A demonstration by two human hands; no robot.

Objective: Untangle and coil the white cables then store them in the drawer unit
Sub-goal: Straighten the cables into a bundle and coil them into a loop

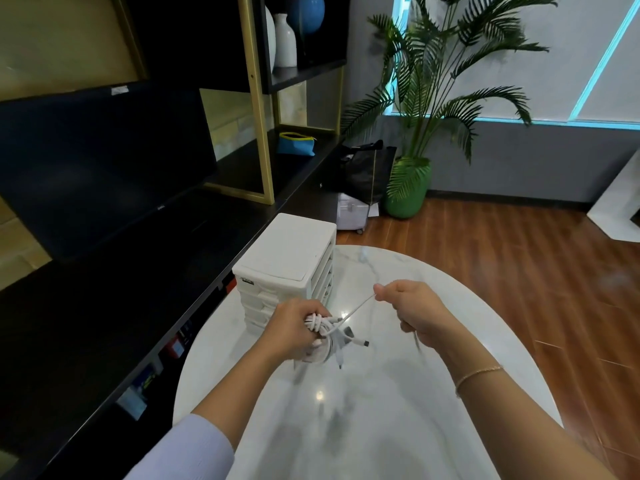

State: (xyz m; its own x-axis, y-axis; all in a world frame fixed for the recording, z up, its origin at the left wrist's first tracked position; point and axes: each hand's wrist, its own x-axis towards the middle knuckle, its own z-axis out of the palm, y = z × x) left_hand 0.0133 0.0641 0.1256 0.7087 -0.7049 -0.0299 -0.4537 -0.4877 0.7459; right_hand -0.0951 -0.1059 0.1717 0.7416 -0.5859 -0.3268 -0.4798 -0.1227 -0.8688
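Just above the white marble bench (pixel 381 427), both hands work one knot of white cables (pixel 320 323). The left hand (pixel 294 329) has its fingers curled round the bundled part of the cables, gripping it in front of the white drawer unit (pixel 287 268). Several connector ends stick out of the bundle to the right and downward — one plug (pixel 362 342) points toward the right hand. From the bundle a single strand (pixel 358 306) runs taut up and to the right, into the right hand (pixel 415 313), which pinches it between thumb and curled fingers; a short length of cable hangs blurred below that hand. A thin bracelet (pixel 479 374) sits on the right wrist, and a pale sleeve (pixel 183 448) covers the left forearm near the elbow.

The drawer unit stands at the far left edge of the bench, its drawers all pushed in as far as can be seen. Behind it runs a dark counter (pixel 121 323) with a Dell monitor (pixel 104 161) — further back, a potted palm (pixel 410 188) on the wooden floor (pixel 519 271).
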